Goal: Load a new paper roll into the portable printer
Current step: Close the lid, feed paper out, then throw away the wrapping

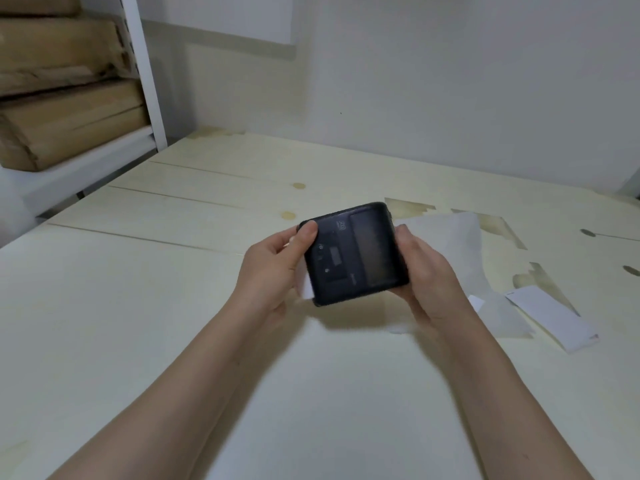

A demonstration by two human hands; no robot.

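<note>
A small black portable printer (353, 252) is held above the pale table (173, 306) between both hands, its lid closed and its face with buttons and a small display turned up. My left hand (273, 271) grips its left edge, thumb on top near the upper corner. A white strip of paper (306, 284) shows between that hand and the printer's lower left side. My right hand (426, 278) clasps the right edge. No paper roll is visible.
A crumpled translucent wrapper (460, 251) lies on the table behind my right hand. A white paper slip (550, 318) rests further right. Brown parcels (65, 98) sit on a white shelf at the far left. A wall bounds the table at the back.
</note>
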